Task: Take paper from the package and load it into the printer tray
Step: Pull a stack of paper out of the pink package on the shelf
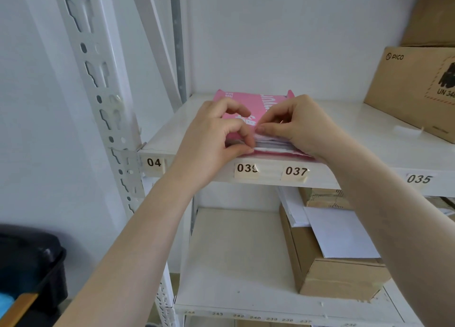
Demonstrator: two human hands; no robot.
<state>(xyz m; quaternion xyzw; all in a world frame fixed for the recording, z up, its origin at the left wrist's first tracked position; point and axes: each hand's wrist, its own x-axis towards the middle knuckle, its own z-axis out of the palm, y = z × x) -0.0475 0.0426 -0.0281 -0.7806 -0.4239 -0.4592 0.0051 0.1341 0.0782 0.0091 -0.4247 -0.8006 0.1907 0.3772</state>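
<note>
Head view looks down at two bare hands working at the near end of a pink paper package (248,107) that lies flat on a white shelf (344,120). Left hand (216,132) is curled, its thumb and fingertips pinched on the torn wrapper edge at the package's open end. Right hand (295,127) is also curled, thumb and forefinger pinching the top of the white paper (273,143) that shows at the opening. Both hands nearly touch each other over the sheets. The package sits at the shelf's front edge, above tags reading 039 (247,168) and 037 (296,171). A cardboard box (413,90) stands well to the right on the same shelf. On the lower shelf (234,265) sits another box (332,272) with loose white sheets on top. A white slotted post (98,80) rises at left before a plain white wall.
</note>
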